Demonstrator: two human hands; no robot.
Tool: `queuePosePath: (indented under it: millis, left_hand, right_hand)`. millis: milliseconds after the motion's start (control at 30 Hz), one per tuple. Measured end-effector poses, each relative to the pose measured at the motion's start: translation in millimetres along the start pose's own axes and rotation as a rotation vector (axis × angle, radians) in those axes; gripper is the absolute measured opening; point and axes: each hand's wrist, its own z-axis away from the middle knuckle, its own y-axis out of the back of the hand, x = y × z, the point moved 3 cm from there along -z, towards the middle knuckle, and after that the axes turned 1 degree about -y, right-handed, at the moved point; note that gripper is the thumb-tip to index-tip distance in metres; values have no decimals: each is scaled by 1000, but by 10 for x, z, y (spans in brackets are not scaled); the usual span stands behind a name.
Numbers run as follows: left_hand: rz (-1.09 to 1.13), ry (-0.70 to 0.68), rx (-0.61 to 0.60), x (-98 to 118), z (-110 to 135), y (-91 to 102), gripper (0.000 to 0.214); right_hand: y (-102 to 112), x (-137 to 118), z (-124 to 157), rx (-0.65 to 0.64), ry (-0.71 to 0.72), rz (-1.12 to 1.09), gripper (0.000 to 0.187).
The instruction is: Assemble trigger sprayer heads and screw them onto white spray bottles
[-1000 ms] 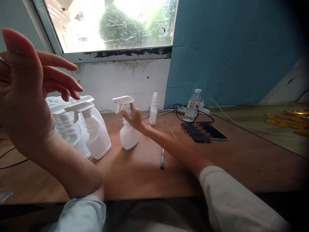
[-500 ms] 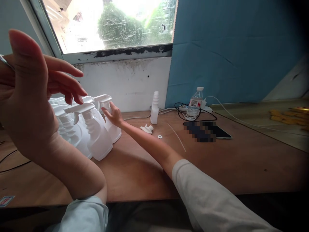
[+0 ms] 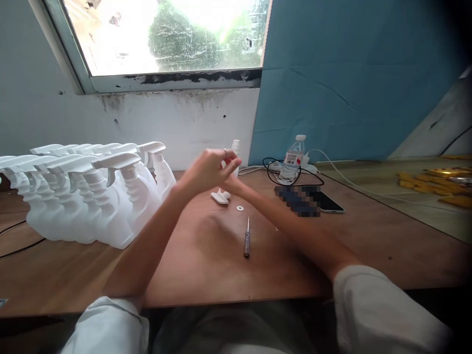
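Note:
My left hand (image 3: 208,169) is raised over the middle of the wooden table (image 3: 191,265), with its fingers curled together in a pinch and a ring on one finger. What it pinches, if anything, I cannot make out. My right hand (image 3: 231,184) reaches in just behind it and is mostly hidden, so its fingers do not show. Right below both hands lies a loose white trigger head (image 3: 220,197), with a small washer (image 3: 240,208) beside it. A small screwdriver (image 3: 247,241) lies nearer to me. Several white spray bottles (image 3: 92,196) stand in rows at the left.
A small white bottle (image 3: 236,144) stands by the wall behind my hands. A water bottle (image 3: 293,162), black and white cables (image 3: 273,169) and a phone (image 3: 332,202) lie at the back right. Yellow items (image 3: 431,182) lie on a surface at the far right.
My right hand let go of the spray bottle, which now stands at the end of the rows, and pulled back to the centre. My left hand came down from near my face to meet it.

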Motion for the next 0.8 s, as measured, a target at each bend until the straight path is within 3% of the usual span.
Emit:
queuePosePath:
  millis: [133, 200, 267, 400, 533, 800]
  left_hand:
    - [-60, 165, -33, -660, 137, -976, 43]
    - [-68, 247, -59, -912, 304, -1294, 49]
    - [-75, 300, -79, -1073, 451, -1460, 53]
    - [-60, 348, -107, -1199, 566, -1529, 53]
    - [32, 334, -96, -1206, 531, -1529, 49]
    - [401, 287, -94, -1131, 530, -1506, 38]
  right_hand:
    - [464, 345, 575, -183, -139, 123, 22]
    - [550, 438, 814, -261, -179, 157, 21]
    - [558, 486, 979, -322, -201, 174, 25]
    - [482, 516, 1090, -368, -154, 197, 22]
    - [449, 581, 1079, -307, -191, 143, 16]
    - [566, 535, 1081, 57, -279, 21, 28]
